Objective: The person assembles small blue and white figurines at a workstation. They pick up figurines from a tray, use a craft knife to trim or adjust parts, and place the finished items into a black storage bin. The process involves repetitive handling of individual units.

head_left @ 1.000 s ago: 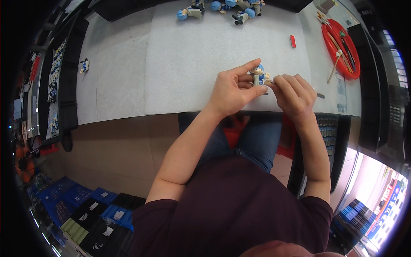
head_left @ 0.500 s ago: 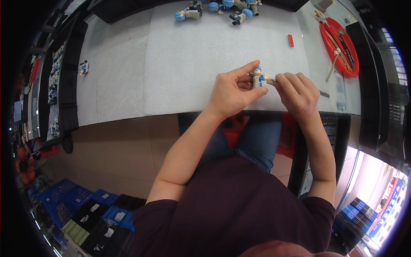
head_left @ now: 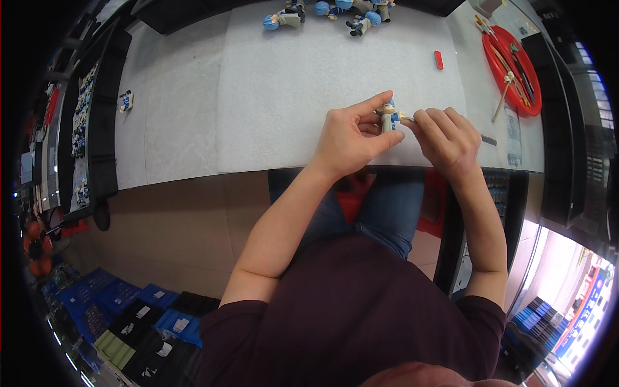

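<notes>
My left hand (head_left: pixel 348 140) is closed around a small blue-haired figurine (head_left: pixel 390 120) with a pale and blue body, thumb below and index finger up by its head. From the other side, my right hand (head_left: pixel 450 140) pinches a slim grey tool (head_left: pixel 489 140). Its flat end sticks out past the back of the hand, and its thin tip meets the figurine's side near a pale, raised part. Most of the tool's length is hidden in my fingers, so its exact kind cannot be told. Both hands are just above the table's near edge.
Several blue-haired figurines (head_left: pixel 365 23) lie at the table's far side. A small red block (head_left: pixel 438 60) lies right of centre. A red tray (head_left: pixel 536 105) with brushes and sticks stands at right. Another small figurine (head_left: pixel 126 101) lies left, beside a black rack (head_left: pixel 103 116).
Almost nothing differs. Both hands keep their places, with at most a very slight shift of the figurine and the tool's tip between my fingers.
</notes>
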The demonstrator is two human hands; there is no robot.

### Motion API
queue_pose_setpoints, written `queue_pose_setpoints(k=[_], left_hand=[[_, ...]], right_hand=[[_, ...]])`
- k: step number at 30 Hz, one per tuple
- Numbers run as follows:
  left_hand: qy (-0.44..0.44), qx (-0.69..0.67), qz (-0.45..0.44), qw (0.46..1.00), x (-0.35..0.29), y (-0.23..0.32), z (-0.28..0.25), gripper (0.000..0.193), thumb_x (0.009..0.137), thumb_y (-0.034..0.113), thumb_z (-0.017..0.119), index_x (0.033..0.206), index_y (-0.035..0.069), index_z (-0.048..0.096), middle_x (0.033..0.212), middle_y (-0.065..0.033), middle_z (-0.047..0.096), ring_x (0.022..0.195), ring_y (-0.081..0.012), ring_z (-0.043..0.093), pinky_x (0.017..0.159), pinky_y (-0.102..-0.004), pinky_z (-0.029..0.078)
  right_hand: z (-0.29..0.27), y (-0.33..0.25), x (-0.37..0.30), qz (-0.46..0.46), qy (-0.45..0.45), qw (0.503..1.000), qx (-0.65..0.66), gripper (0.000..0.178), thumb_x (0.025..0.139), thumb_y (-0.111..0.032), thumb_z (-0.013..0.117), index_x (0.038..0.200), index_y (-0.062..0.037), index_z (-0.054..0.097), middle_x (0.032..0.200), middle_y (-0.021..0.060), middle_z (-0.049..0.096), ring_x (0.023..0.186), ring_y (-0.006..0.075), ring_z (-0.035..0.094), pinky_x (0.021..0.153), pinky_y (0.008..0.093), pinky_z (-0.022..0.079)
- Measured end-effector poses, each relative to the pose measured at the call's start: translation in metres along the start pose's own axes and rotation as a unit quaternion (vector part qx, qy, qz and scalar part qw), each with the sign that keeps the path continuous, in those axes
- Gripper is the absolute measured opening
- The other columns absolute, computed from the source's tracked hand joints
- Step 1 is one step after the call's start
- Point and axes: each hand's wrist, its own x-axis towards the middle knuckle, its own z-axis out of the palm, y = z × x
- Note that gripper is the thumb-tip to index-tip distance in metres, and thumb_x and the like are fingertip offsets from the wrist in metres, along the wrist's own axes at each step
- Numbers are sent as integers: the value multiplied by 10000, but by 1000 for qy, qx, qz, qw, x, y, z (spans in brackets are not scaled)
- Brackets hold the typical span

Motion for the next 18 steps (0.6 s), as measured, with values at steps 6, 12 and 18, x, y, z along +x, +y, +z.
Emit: queue_pose_setpoints(k=[6,12,18], left_hand=[[4,-6,-2,1000,0,0,0,576,733,11,705,1252,-24,458,886,-118,646,795,-117,616,725,-226,518],[1,5,4,1000,-1,0,0,577,734,14,704,1254,-20,458,881,-123,647,790,-118,619,722,-229,519],[1,-2,3,1000,0,0,0,578,736,18,704,1257,-12,458,880,-135,647,794,-124,623,726,-232,520]], right_hand=[[2,0,-2,0,13,1000,5,203,642,-171,735,756,-83,592,655,-22,543,519,100,482,437,229,383],[2,0,-1,4,6,1000,2,199,644,-167,732,754,-80,591,652,-19,543,513,101,478,435,229,382],[3,1,-2,0,11,1000,8,202,639,-166,729,755,-80,588,649,-20,542,506,104,476,434,231,381]])
